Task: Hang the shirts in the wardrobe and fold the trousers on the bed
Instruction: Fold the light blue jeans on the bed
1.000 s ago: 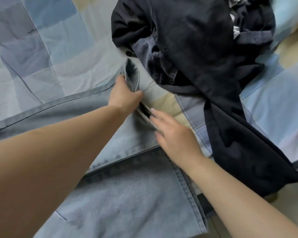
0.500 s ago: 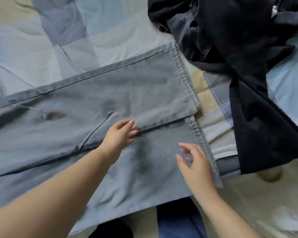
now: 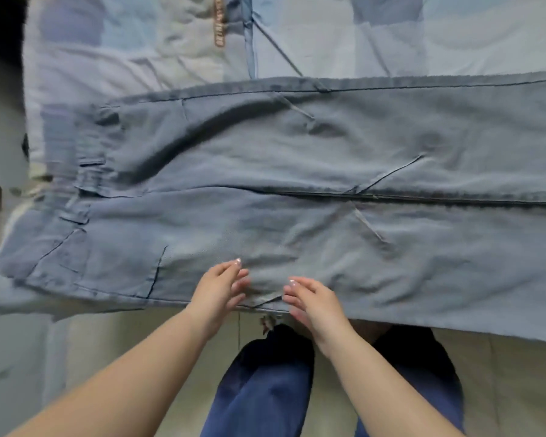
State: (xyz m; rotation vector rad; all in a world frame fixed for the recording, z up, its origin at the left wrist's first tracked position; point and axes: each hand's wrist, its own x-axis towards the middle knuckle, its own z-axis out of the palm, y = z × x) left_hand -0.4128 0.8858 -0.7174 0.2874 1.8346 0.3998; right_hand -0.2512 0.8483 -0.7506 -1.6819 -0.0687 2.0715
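At the far left, a strip of pale floor (image 3: 0, 146) runs beside the bed, whose patchwork quilt (image 3: 145, 55) of blue, lilac and cream squares fills the far part of the scene. Grey-blue trousers (image 3: 297, 159) lie flat across the quilt, spread lengthwise from left to right: the gathered waistband (image 3: 85, 171) sits at the left end, with belt loops and a slanted pocket seam below it, and the two legs run side by side to the right edge, the dark line where they meet stretching across the middle. The near leg's edge hangs just past the near side of the bed. My left hand (image 3: 216, 290) rests on that near edge, fingers straight and a little spread, tips on the cloth, gripping nothing. Just to its right, with a small gap between, my right hand (image 3: 312, 301) lies on the same edge, fingers loosely bent over a small pucker in the fabric; whether they pinch the cloth or only touch it I cannot tell, since the fingertips are blurred. Both bare forearms reach in from the near corners. Below them, between my arms, my own legs in dark blue trousers (image 3: 265, 389) stand on a beige floor (image 3: 501, 389) close against the bed.
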